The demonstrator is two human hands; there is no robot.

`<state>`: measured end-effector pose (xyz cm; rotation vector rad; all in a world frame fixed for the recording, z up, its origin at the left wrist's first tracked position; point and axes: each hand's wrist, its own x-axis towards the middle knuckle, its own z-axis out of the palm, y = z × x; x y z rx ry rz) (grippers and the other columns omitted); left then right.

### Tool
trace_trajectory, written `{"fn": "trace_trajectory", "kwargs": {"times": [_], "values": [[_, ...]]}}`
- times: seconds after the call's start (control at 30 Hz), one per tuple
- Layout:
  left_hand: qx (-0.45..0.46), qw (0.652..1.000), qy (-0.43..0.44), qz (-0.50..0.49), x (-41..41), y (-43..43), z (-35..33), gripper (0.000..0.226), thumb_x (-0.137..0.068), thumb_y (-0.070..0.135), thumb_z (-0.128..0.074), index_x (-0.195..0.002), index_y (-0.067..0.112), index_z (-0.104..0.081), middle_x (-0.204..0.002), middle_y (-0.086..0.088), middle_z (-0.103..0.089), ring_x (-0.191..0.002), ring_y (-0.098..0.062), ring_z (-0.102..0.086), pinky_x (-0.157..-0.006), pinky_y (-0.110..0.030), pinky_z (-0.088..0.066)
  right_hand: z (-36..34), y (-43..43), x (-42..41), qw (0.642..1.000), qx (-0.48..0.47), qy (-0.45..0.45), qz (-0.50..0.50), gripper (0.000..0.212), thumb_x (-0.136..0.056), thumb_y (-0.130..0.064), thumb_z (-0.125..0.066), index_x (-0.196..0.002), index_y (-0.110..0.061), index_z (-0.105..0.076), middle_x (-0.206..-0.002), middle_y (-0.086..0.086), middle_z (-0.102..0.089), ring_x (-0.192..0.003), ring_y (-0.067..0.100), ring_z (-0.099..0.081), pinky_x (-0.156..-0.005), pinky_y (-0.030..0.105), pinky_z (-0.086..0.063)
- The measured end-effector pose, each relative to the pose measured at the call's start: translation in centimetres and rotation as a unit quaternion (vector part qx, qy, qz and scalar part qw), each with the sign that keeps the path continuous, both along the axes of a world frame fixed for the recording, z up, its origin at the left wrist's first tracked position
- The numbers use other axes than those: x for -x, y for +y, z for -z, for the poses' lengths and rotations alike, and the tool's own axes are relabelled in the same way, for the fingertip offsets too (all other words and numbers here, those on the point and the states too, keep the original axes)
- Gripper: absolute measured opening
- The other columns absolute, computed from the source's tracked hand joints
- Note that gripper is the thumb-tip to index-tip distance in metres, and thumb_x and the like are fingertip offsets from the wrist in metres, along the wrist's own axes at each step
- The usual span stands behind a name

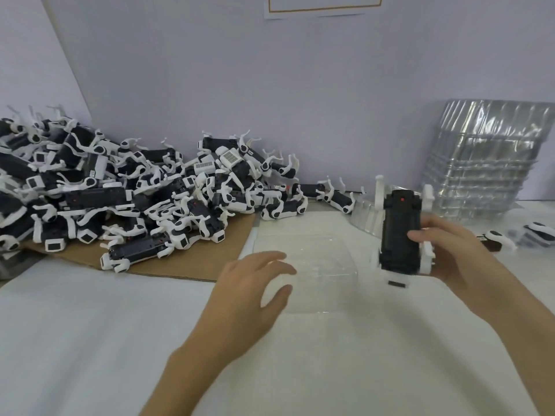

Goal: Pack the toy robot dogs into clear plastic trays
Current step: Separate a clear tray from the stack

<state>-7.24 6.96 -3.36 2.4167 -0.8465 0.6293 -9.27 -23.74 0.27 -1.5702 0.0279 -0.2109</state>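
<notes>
Our right hand grips one toy robot dog, fingers curled round its black underside, and holds it upright above the white tabletop. Just left of it lies a clear plastic tray, with the tabletop showing through it. Our left hand hovers at the tray's near left corner with relaxed, spread fingers and grasps nothing; we cannot tell whether it touches the tray. Behind the held dog, another clear tray piece lies tilted. Further right, a tall stack of clear trays leans against the back wall, and a few loose dogs lie at the right edge. To the left, a large heap of black-and-white dogs covers a brown cardboard sheet, which reaches nearly to the tray. Open tabletop stretches along the near side.
</notes>
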Motion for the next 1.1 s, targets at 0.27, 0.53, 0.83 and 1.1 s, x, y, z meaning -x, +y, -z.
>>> {"fn": "trace_trajectory", "kwargs": {"times": [0.27,0.53,0.83,1.1], "values": [[-0.140,0.989,0.015,-0.038,-1.9,-2.0,2.2,0.043,-0.103,0.047,-0.044,-0.146,0.041,-0.045,-0.132,0.023,-0.060,-0.121,-0.006,-0.043,-0.098,-0.026,-0.025,0.9,1.7,-2.6,0.998,-0.029,0.018,0.058,0.013,-0.092,-0.018,-0.063,-0.093,-0.008,-0.070,-0.085,0.015,-0.059,-0.071,0.022,-0.051,-0.061,0.030,-0.040],[0.044,0.993,0.055,0.100,-2.5,-3.4,0.5,0.035,-0.097,0.018,-0.049,-0.124,0.031,-0.067,-0.145,0.019,-0.052,-0.134,0.004,-0.042,-0.110,-0.008,-0.021,0.7,1.7,-2.6,0.990,-0.024,-0.137,0.010,0.036,-0.093,0.002,-0.061,-0.113,-0.027,-0.066,-0.104,0.000,-0.074,-0.060,0.025,-0.066,-0.064,0.034,-0.060],[0.002,0.985,0.140,0.105,-5.2,-3.9,3.2,0.025,-0.098,0.040,-0.058,-0.120,0.034,-0.069,-0.132,0.020,-0.056,-0.119,-0.003,-0.047,-0.102,-0.019,-0.034,2.6,2.9,-4.4,0.996,-0.006,-0.087,0.024,0.022,-0.101,-0.010,-0.048,-0.098,-0.014,-0.070,-0.093,0.014,-0.075,-0.096,0.034,-0.073,-0.087,0.044,-0.054],[-0.065,0.994,0.020,0.088,-2.0,-6.4,3.4,0.049,-0.098,0.056,-0.036,-0.111,0.029,-0.074,-0.119,0.011,-0.061,-0.113,-0.015,-0.047,-0.097,-0.031,-0.036,1.7,5.8,-5.9,0.915,0.371,-0.090,0.129,0.035,-0.095,-0.061,-0.051,-0.124,-0.041,-0.059,-0.127,-0.018,-0.054,-0.099,0.008,-0.063,-0.087,0.034,-0.046]]}}
